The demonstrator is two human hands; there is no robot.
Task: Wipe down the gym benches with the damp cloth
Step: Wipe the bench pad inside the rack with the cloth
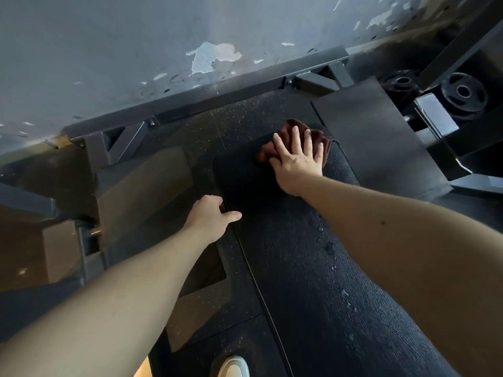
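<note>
From the head camera, a black padded bench runs from the near right side toward the far middle. Its cover has a fine grain.

The right hand lies flat at the far end of the bench, with the fingers straight and spread wide. It presses a reddish-brown cloth onto the pad. The cloth is crumpled under the palm and sticks out beyond the fingertips and to the left of the hand.

The left hand is nearer, at the left edge of the bench. Its fingers are bent over this edge and the thumb lies on top of the pad, so it grips the bench.

Some water drops sit on the pad beside the right forearm.

Far behind the bench a dark metal frame bar lies along the foot of a grey wall with peeled paint. The floor is dark and speckled. At the far right are two black weight plates. At the near edge, left of the bench, the tip of a light shoe shows.
</note>
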